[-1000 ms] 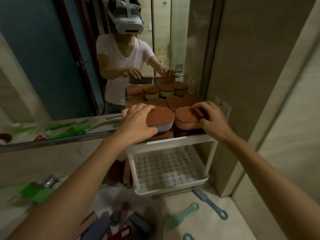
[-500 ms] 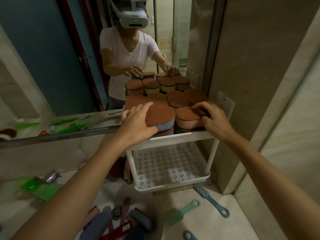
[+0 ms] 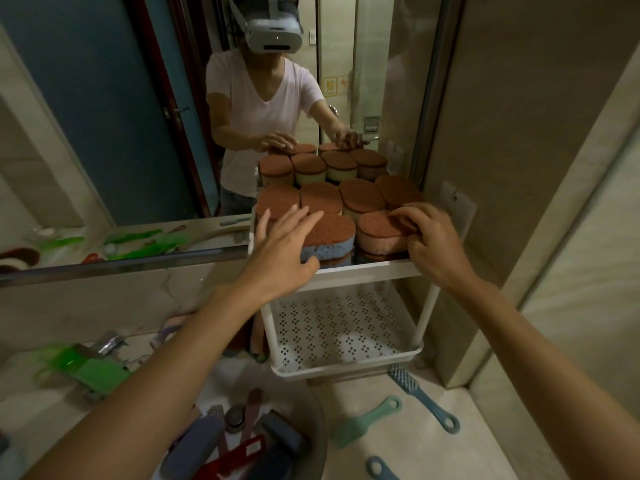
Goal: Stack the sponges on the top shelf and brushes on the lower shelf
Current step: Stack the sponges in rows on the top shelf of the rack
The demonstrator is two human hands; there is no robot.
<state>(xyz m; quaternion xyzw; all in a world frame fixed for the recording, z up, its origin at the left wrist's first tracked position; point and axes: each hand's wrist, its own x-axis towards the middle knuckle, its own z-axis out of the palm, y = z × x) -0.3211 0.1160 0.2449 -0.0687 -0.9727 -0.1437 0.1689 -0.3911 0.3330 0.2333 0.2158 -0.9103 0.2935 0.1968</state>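
A white two-tier rack stands against the mirror. Its top shelf [image 3: 367,270] is packed with several brown-topped sponges. My left hand [image 3: 280,247] hovers with fingers spread over the front blue sponge [image 3: 332,237], thumb by its side. My right hand [image 3: 429,244] has curled fingers pressed on the front pink sponge [image 3: 377,230], thumb against its side. The perforated lower shelf [image 3: 339,327] holds nothing. A grey-blue brush [image 3: 422,400] and a teal brush [image 3: 363,422] lie on the counter below the rack.
A round basin [image 3: 318,441] at the bottom holds several brushes. A blue handle [image 3: 381,469] pokes in at the bottom edge. Green plastic items [image 3: 90,368] lie at the left. The mirror [image 3: 104,116] is behind the rack, a tiled wall [image 3: 519,168] to its right.
My left hand has lifted its fingers off the blue sponge and spread them. My right hand stays on the pink sponge. The view has tilted slightly down.
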